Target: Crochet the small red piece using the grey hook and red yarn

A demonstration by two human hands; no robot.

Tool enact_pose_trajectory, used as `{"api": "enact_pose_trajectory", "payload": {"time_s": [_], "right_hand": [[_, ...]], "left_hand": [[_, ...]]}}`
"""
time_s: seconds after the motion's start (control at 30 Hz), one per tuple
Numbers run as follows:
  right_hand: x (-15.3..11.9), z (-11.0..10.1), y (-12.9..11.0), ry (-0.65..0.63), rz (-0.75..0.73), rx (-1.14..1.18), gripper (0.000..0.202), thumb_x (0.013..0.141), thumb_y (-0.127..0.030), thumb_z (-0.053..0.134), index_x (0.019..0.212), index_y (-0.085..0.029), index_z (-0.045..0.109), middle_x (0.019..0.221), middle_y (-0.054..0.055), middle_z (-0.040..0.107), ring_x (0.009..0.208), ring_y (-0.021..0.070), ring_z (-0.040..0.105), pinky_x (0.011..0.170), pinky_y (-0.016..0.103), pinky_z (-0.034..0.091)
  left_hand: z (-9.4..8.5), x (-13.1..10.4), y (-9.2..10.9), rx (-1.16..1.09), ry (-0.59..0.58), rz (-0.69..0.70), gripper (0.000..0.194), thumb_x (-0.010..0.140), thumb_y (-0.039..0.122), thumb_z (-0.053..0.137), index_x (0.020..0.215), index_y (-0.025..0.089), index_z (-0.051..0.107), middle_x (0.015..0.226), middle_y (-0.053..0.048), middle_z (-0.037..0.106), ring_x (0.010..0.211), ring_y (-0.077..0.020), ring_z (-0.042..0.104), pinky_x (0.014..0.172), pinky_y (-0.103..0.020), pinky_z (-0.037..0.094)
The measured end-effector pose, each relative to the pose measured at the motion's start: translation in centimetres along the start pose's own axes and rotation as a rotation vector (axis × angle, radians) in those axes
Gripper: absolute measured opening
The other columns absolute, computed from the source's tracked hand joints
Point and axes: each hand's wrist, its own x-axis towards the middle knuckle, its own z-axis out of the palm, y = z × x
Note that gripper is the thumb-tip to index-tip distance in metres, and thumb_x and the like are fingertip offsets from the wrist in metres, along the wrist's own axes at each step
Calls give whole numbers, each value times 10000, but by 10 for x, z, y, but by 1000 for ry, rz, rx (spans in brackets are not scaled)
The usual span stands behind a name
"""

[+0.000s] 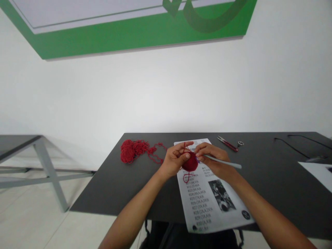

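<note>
My left hand [172, 159] pinches the edge of a small round red crochet piece [190, 163], with red yarn running over its raised index finger. A grey-handled crochet hook [223, 161] is gripped in my right hand [214, 155], its tip hidden at the top edge of the piece. A bit of purple shows by the right fingertips, too small to make out. A loose red yarn tail hangs below the piece. Under both hands lies a printed pattern sheet [199, 204]. From a red yarn ball [127, 151] at the left, tangled strands [155, 152] lead toward my left hand.
Red-handled thread snips [227, 143] and a small metal ring [240, 143] lie at the back right of the dark table [103, 193]. Farther right are eyeglasses [295, 148] and another paper [317, 173]. A second table [18, 145] stands at the left; a white wall rises behind.
</note>
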Motion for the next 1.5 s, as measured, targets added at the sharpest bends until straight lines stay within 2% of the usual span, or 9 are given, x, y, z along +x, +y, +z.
{"api": "enact_pose_trajectory", "payload": {"time_s": [0.2, 0.43, 0.63, 0.87, 1.0, 1.1, 1.2, 1.4, 1.5], "right_hand": [[2, -3, -8, -40, 42, -31, 123, 941, -372, 685, 897, -282, 755, 1052, 30, 796, 951, 192, 752, 851, 343, 591], [-4, -2, -13, 8, 145, 9, 231, 931, -482, 666, 876, -268, 731, 1082, 48, 815, 984, 241, 769, 869, 399, 599], [-9, 4, -7, -11, 254, 283, 195, 927, -440, 689, 880, -252, 698, 1126, 70, 806, 1018, 261, 765, 885, 420, 594], [-9, 23, 0, 103, 377, 547, 343, 906, -571, 645, 783, -252, 616, 935, 64, 806, 809, 246, 761, 765, 435, 619], [-6, 26, 4, 150, 435, 608, 335, 899, -554, 654, 755, -258, 592, 839, 44, 775, 748, 225, 734, 685, 389, 609], [-6, 25, 8, 210, 380, 536, 327, 886, -560, 677, 770, -258, 625, 865, 45, 768, 778, 228, 727, 710, 393, 605], [-7, 21, 12, 225, 296, 287, 301, 881, -550, 696, 831, -253, 690, 918, 50, 771, 866, 238, 724, 775, 391, 592], [-7, 20, 6, 375, 300, 72, 306, 832, -541, 759, 872, -241, 715, 794, 27, 766, 645, 187, 664, 584, 306, 529], [-5, 21, -2, 372, 237, -13, 309, 867, -546, 718, 856, -238, 727, 815, 36, 759, 742, 205, 692, 673, 324, 550]], "left_hand": [[-6, 0, 0, -44, 35, -20, 638, 723, 411, 882, 1267, 133, 698, 826, -66, 752, 671, -136, 659, 650, -234, 471], [0, -1, 7, -180, 51, -82, 624, 669, 430, 916, 1172, 118, 719, 859, -112, 795, 733, -193, 736, 708, -275, 551], [4, -1, 9, -352, -15, -115, 527, 687, 421, 912, 1095, 142, 728, 802, -70, 794, 671, -149, 735, 679, -240, 568], [5, -6, 3, -517, -42, -236, 528, 606, 386, 962, 1023, 144, 746, 798, -58, 798, 641, -144, 744, 609, -194, 567], [8, -4, 1, -402, -52, -182, 487, 664, 385, 932, 1042, 133, 757, 858, -93, 805, 722, -173, 758, 703, -246, 574], [8, 0, 2, -193, -3, -100, 493, 673, 370, 926, 1066, 123, 761, 916, -114, 810, 832, -213, 763, 783, -295, 565], [7, 3, 2, -50, 65, -88, 520, 666, 377, 921, 1095, 130, 759, 933, -115, 813, 818, -220, 759, 768, -314, 568], [7, 2, 0, 14, 92, -110, 568, 668, 397, 909, 1147, 134, 753, 905, -102, 811, 748, -189, 737, 711, -276, 554], [8, 1, 1, 29, 98, -113, 603, 683, 397, 901, 1200, 133, 738, 878, -91, 803, 715, -168, 715, 697, -264, 540]]}}
